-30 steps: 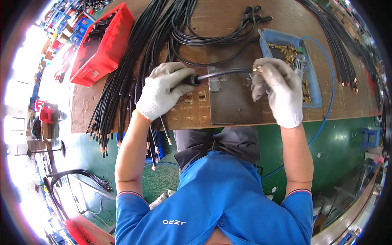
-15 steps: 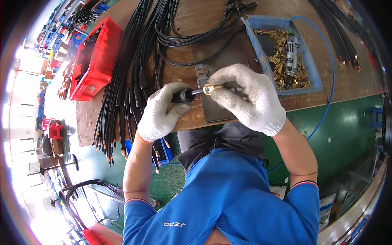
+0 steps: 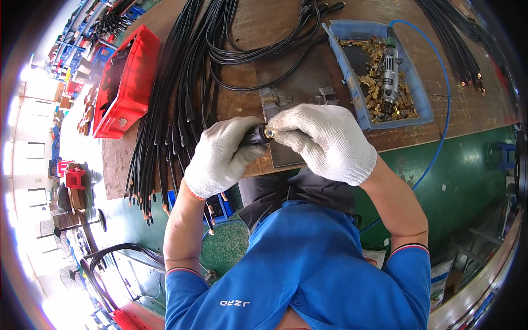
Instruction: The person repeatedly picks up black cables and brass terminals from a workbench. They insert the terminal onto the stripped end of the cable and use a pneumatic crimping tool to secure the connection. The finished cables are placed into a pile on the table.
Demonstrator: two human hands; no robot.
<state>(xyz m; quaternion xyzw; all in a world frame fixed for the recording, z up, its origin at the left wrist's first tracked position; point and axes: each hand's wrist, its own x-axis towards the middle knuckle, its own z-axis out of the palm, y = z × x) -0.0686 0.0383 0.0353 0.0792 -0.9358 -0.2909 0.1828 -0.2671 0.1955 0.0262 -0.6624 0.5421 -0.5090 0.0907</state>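
Note:
Both my hands wear white knit gloves and meet above the table's near edge. In my left hand (image 3: 219, 154) is a black, rounded sleeve-like piece (image 3: 254, 136), wrapped by the fingers and partly hidden. My right hand (image 3: 329, 144) pinches a small brass fitting (image 3: 269, 133) between thumb and fingers, right against the black piece's end. Most of the brass is covered by the right fingertips. Below the hands lies a dark metal plate (image 3: 283, 158) with small metal blocks (image 3: 326, 95) on it.
Black cables (image 3: 181, 82) with bare copper ends cover the table's left. Beside them stands a red bin (image 3: 132, 88). On the right, a blue tray (image 3: 360, 110) holds many brass fittings and a grey power tool (image 3: 390, 74); a blue hose (image 3: 448, 99) runs from it.
The brass fitting and the black piece have come together; the thin shaft that showed between them is no longer visible. My right hand has shifted left and slightly down.

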